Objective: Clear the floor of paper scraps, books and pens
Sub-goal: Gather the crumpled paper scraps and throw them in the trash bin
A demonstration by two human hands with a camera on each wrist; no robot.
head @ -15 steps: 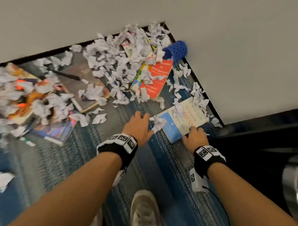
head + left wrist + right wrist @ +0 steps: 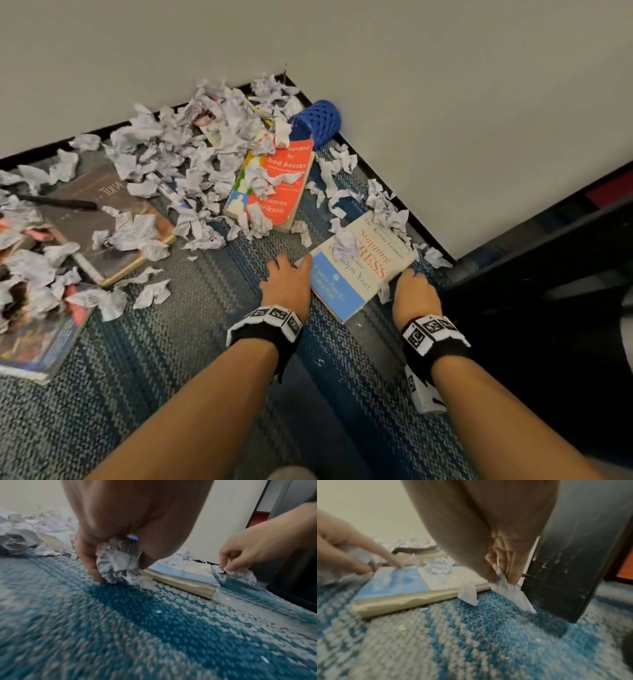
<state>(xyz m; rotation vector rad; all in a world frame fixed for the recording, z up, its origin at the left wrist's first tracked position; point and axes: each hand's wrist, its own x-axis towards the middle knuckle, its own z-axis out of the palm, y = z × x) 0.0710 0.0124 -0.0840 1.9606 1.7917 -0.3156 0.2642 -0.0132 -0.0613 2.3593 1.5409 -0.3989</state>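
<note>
1. The biggest risk, I judge, is the heap of paper scraps (image 2: 191,150) at ten o'clock against the wall: a careless sweep would push them over the dark hardback (image 2: 102,219) and hide the black pen (image 2: 58,202) lying on it.
2. The blue-and-cream book (image 2: 356,270) at twelve o'clock lies flat on the carpet (image 2: 191,342) between my hands; lifting it level matters, or the crumpled wad on its cover rolls off.
3. My left hand (image 2: 286,286) has its fingers curled round a printed wad (image 2: 118,563); loose corners may drop.
4. My right hand (image 2: 412,294) pinches a thin scrap (image 2: 510,588) that could tear.
</note>
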